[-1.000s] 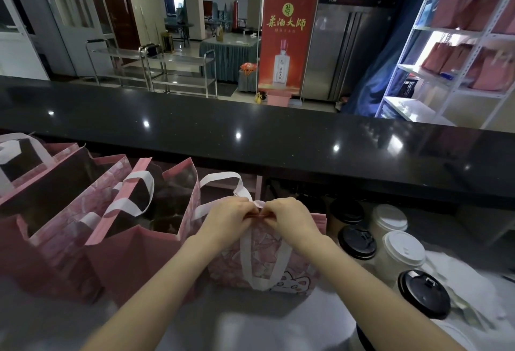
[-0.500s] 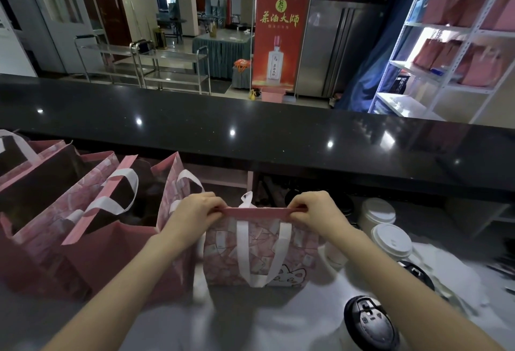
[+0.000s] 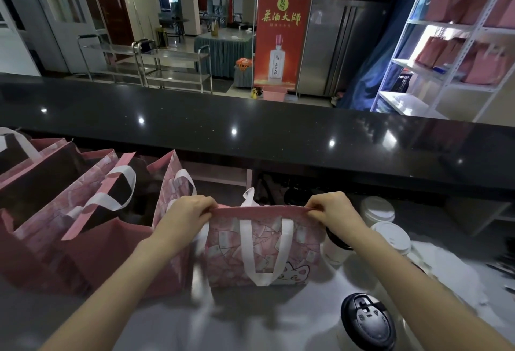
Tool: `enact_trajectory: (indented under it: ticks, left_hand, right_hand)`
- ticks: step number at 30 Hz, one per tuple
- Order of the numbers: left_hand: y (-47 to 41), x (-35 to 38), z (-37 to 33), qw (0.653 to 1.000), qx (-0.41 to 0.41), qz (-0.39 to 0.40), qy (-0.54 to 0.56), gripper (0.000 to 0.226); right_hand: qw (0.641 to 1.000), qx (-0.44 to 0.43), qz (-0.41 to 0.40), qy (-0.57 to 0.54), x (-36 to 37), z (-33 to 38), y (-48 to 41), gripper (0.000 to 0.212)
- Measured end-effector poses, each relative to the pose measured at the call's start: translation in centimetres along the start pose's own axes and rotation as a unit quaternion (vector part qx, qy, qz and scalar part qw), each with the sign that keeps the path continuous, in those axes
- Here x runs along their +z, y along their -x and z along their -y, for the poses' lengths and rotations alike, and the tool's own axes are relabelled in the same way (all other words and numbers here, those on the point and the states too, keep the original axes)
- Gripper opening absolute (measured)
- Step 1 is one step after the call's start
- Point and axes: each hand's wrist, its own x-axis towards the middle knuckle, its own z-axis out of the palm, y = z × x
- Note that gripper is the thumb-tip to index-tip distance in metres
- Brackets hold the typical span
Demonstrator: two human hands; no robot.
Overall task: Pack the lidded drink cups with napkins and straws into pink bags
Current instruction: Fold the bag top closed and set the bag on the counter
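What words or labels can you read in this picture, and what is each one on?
"茶酒大師": large yellow characters on the red banner.
Small line under those characters, and the label of the bottle pictured on the banner: too small to read.
Logo along the top of the fridge: blurred.
Marks on the black lid: unreadable.
Print on the bag: no readable words.

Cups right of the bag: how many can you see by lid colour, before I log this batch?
White-lid cups: 2
Black-lid cups: 2
Total: 4 plainly in view; the right arm may hide more.
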Motion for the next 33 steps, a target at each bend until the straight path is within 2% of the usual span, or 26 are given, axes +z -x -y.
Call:
enact_trajectory:
  ticks: [3,7,9,14,16,18,20,22,24,26,30,33]
  left_hand:
    - [0.9,0.2,-0.9,0.999,-0.028,-0.017,-0.013,0.014]
    - [3.4,0.5,-2.6,0.999,-0.026,-0.026,-0.028,0.012]
    - [4.7,0.8,-3.4,0.999,-0.033,-0.018,-0.005,0.012]
    - [6.6,1.8,-5.9,0.982,-0.051,0.012,0.184,0.026]
    - [6.8,2.5,-6.1,0.955,-0.056,0.053,0.286,0.023]
    - [6.8,3.0,-5.8,0.926,-0.093,0.056,0.361,0.021]
    - [6.8,3.8,-4.7,0.917,-0.141,0.005,0.373,0.026]
    - [7.0,4.8,-3.6,0.924,-0.177,-0.019,0.338,0.037]
    - [7.4,6.0,-3.0,0.920,-0.205,0.030,0.332,0.058]
    - [7.8,7.1,-3.1,0.895,-0.224,0.068,0.379,0.070]
    - [8.8,7.4,-3.8,0.875,-0.233,0.057,0.420,0.063]
    - [9.8,7.1,-4.6,0.875,-0.242,0.033,0.418,0.071]
  right_hand:
    - [0.999,0.002,-0.052,0.006,0.9,0.6,0.4,0.019]
    - [0.991,0.054,-0.108,-0.054,2.2,1.2,2.1,0.064]
    - [0.991,0.066,-0.101,-0.056,3.2,1.1,3.6,0.071]
    - [0.990,0.048,0.040,-0.129,6.3,1.5,6.1,0.071]
    - [0.987,0.041,0.062,-0.140,7.6,1.8,6.2,0.070]
    - [0.980,0.054,0.073,-0.175,8.5,2.2,6.3,0.072]
    - [0.966,0.074,0.082,-0.234,9.3,2.5,6.7,0.079]
    - [0.955,0.087,0.087,-0.270,10.0,2.8,7.1,0.086]
    - [0.948,0.087,0.091,-0.292,10.5,3.3,7.6,0.087]
    - [0.940,0.078,0.089,-0.321,10.9,3.9,7.9,0.084]
    - [0.921,0.065,0.068,-0.377,10.7,5.2,8.3,0.072]
    - [0.902,0.054,0.072,-0.423,10.4,6.0,9.0,0.070]
